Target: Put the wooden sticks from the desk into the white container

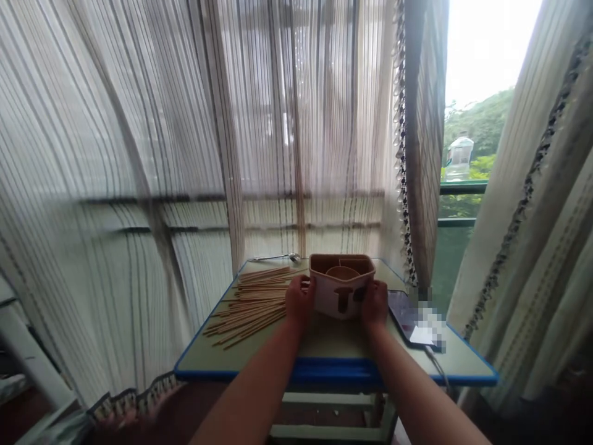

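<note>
A white container (341,285) with a brown inside, divided into compartments and marked with dark brown shapes on its front, stands on a small table (324,346) with a blue edge. My left hand (300,301) grips its left side and my right hand (374,303) grips its right side, fingers curled against the walls. A spread pile of several thin wooden sticks (252,303) lies on the table just left of my left hand.
A phone (410,320) with a cable lies on the table at the right. A metal spoon-like item (278,258) rests at the table's far edge. Striped curtains (185,154) hang behind; an open window gap (467,154) shows trees at right.
</note>
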### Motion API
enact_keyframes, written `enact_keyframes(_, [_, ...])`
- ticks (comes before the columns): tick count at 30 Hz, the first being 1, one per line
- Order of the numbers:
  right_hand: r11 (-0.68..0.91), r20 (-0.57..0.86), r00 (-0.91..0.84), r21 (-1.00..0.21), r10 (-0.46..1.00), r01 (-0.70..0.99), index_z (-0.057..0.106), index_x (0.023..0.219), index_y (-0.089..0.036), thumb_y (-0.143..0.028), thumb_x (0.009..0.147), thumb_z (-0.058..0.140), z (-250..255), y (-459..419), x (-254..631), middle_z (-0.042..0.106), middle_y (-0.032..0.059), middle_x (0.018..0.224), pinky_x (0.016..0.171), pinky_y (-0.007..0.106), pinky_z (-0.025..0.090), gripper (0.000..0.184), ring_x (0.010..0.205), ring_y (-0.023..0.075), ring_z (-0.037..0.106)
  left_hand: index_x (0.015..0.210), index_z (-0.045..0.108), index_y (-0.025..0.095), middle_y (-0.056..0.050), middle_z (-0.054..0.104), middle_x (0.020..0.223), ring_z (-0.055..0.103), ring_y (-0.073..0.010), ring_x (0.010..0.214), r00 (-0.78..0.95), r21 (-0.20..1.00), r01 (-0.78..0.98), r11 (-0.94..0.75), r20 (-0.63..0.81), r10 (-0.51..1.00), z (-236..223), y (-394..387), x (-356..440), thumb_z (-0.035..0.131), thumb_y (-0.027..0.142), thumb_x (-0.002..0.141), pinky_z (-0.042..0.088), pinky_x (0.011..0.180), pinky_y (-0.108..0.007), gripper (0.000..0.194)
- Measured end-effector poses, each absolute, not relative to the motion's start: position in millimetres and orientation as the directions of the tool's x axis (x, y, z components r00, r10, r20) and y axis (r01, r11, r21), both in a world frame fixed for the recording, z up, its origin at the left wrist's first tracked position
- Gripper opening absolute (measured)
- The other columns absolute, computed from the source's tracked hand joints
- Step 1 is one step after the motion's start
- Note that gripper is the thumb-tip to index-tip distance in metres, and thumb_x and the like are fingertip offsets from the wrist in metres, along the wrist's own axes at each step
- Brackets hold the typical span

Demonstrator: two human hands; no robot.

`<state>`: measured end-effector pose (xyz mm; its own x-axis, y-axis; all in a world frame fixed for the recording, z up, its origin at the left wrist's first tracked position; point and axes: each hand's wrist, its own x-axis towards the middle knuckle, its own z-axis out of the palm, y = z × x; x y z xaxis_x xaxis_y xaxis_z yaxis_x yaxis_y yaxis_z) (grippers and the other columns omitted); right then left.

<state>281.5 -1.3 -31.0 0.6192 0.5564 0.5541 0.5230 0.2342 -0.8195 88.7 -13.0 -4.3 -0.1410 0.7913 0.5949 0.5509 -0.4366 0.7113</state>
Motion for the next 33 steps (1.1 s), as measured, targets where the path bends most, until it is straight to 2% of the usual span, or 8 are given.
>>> enact_keyframes(8, [0.201,0.508,0.617,-0.843,0.601,0.498,0.046,0.083,-0.018,-0.054,0.081,0.024,-27,-8,283,0.055,0.0055,0.073,0.059,0.029,0.031,0.041,0.067,0.0205,0.049,0.089,0.048,0.019,-0.003,0.059,0.086,0.056,-0.0119,0.074,-0.103,0.634,0.684,-0.362,0.575,0.812,3,-22,79,0.023,0.049,0.085,0.042,0.066,-0.025,0.039])
enact_keyframes(11, [0.204,0.54,0.594,-0.817,0.596,0.539,0.046,0.083,-0.019,-0.052,0.081,0.024,-28,-7,283,0.054,0.0055,0.075,0.062,0.031,0.033,0.04,0.07,0.0207,0.049,0.099,0.045,0.018,-0.007,0.056,0.097,0.054,-0.0161,0.086,-0.11,0.533,0.799,-0.28,0.587,0.802,8,-26,59,0.027,0.052,0.083,0.041,0.073,-0.028,0.042])
enact_keyframes(16, [0.31,0.724,0.571,-0.685,0.387,0.659,0.042,0.093,-0.02,-0.047,0.078,0.036,-29,-9,278,0.046,0.0076,0.095,0.077,0.038,0.034,0.032,0.092,0.0222,0.043,0.104,0.045,0.015,-0.014,0.05,0.106,0.044,-0.027,0.103,-0.031,0.235,0.963,-0.135,0.588,0.808,0,-52,24,0.039,0.052,0.077,0.031,0.088,-0.039,0.046])
enact_keyframes(19, [0.373,0.834,0.476,-0.55,0.278,0.747,0.037,0.103,-0.018,-0.042,0.077,0.041,-27,-15,272,0.038,0.0119,0.107,0.081,0.041,0.033,0.036,0.101,0.0241,0.036,0.103,0.046,0.017,-0.014,0.047,0.11,0.039,-0.0292,0.106,0.073,0.13,0.976,-0.177,0.566,0.821,-4,-71,22,0.043,0.048,0.074,0.028,0.09,-0.042,0.042])
enact_keyframes(21, [0.399,0.879,0.393,-0.473,0.27,0.785,0.035,0.106,-0.017,-0.04,0.076,0.044,-27,-18,269,0.037,0.0142,0.109,0.081,0.04,0.033,0.039,0.102,0.025,0.035,0.1,0.048,0.019,-0.011,0.049,0.108,0.04,-0.0276,0.105,0.208,0.068,0.956,-0.284,0.523,0.827,-5,-77,25,0.048,0.044,0.071,0.028,0.09,-0.041,0.038])
enact_keyframes(25, [0.396,0.874,0.364,-0.473,0.32,0.787,0.032,0.111,-0.014,-0.04,0.075,0.045,-27,-21,266,0.037,0.0142,0.108,0.083,0.041,0.031,0.046,0.102,0.0244,0.035,0.088,0.053,0.017,-0.011,0.054,0.097,0.044,-0.0264,0.098,0.139,0.077,0.977,-0.197,0.472,0.871,-8,-75,24,0.048,0.037,0.07,0.031,0.085,-0.039,0.027])
enact_keyframes(29, [0.349,0.811,0.442,-0.57,0.383,0.743,0.029,0.116,-0.013,-0.041,0.078,0.04,-26,-28,265,0.038,0.0128,0.106,0.081,0.039,0.033,0.048,0.096,0.0214,0.038,0.096,0.052,0.016,-0.01,0.055,0.1,0.047,-0.0231,0.098,0.1,0.143,0.974,-0.176,0.425,0.9,-10,-71,18,0.047,0.036,0.072,0.034,0.084,-0.034,0.032])
enact_keyframes(33, [0.225,0.839,0.433,-0.515,0.331,0.827,0.037,0.113,-0.012,-0.04,0.077,0.043,-21,-39,259,0.041,0.0149,0.108,0.085,0.045,0.027,0.047,0.102,0.0267,0.036,0.095,0.054,0.016,-0.011,0.056,0.099,0.048,-0.0233,0.098,0.146,0.143,0.965,-0.218,0.393,0.908,-7,-74,19,0.048,0.035,0.072,0.034,0.085,-0.034,0.031])
